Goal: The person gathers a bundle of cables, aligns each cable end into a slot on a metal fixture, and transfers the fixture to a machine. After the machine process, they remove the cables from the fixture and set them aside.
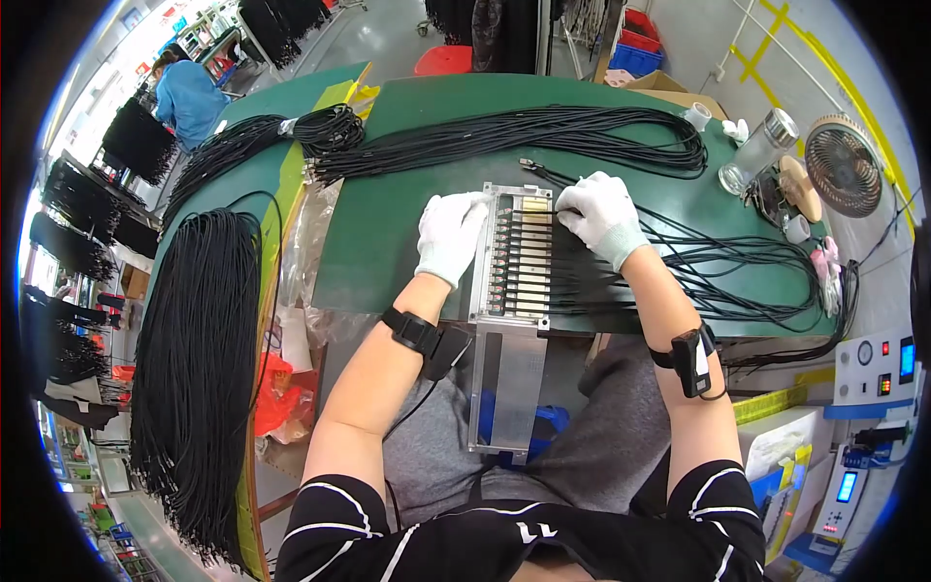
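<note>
Workroom racks hung with black cable bundles [141,141] are seen at the far left, beside a person in blue [189,102]; nearer, a thick hank of black cables [199,349] is draped over the left table, and a tied coil [330,126] is laid beyond it. To the right, a green table [383,242] is spread across the middle, with a long loop of cables [543,131] along its far side. The left hand [450,231], gloved in white, is held at the left side of a metal fixture [480,276], its fingers drawn together; whether anything is gripped by them cannot be told. The fixture is set at the near edge of the table, between the hands, with a row of cable ends [524,276] laid side by side across it. At its far right, a black cable [556,212] is pinched between the closed fingertips of the white-gloved right hand [593,213]. Farther right, more loose cables [718,257] are looped over the table, a glass jar [758,153] and a round fan [842,165] are stood beyond them, and an instrument box [876,369] is placed at the near right
</note>
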A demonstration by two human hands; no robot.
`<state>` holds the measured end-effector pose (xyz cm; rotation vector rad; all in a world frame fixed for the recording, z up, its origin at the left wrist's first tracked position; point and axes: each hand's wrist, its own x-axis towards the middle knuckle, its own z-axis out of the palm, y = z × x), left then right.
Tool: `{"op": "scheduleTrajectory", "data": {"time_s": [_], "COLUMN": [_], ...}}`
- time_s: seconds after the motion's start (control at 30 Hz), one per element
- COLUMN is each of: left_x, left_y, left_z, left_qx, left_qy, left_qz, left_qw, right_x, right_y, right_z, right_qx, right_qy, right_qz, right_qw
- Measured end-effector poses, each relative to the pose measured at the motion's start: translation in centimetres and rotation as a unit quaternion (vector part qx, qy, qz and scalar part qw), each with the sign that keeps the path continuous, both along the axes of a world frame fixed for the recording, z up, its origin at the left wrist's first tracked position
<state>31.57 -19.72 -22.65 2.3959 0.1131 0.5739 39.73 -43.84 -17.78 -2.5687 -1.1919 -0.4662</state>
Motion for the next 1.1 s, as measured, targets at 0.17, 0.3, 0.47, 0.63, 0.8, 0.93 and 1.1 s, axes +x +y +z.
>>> {"op": "scheduleTrajectory", "data": {"time_s": [0.17, 0.3, 0.47, 0.63, 0.8, 0.93, 1.1], "left_x": [-0.1, 0.0, -0.5, -0.1, -0.2, -0.2, 0.8], "left_y": [-0.4, -1.2, -3.2, -3.8, -3.4, -3.6, -1.8], "left_z": [0.1, 0.4, 1.4, 2.0, 0.8, 1.1, 1.3], "left_qx": [-0.013, 0.008, 0.226, 0.282, 0.294, 0.300, -0.058], "left_qy": [-0.036, 0.003, 0.000, 0.043, 0.024, -0.030, 0.004], "left_qz": [-0.039, -0.060, -0.088, -0.089, -0.072, -0.074, -0.056], "left_qw": [0.999, 0.998, 0.970, 0.954, 0.953, 0.950, 0.997], "right_x": [-0.7, -0.6, 0.1, 2.0, 3.6, 4.1, 1.8], "right_y": [0.1, 0.2, 0.5, 0.4, 0.8, -0.1, 0.5], "right_z": [0.4, 0.1, -0.5, 0.0, -2.3, -2.8, 0.3], "right_qx": [0.010, 0.021, -0.009, 0.014, -0.034, -0.010, 0.139], "right_qy": [0.030, -0.005, -0.032, 0.007, 0.026, 0.000, 0.013], "right_qz": [0.042, 0.034, 0.007, -0.092, -0.146, -0.116, 0.065], "right_qw": [0.999, 0.999, 0.999, 0.996, 0.988, 0.993, 0.988]}}
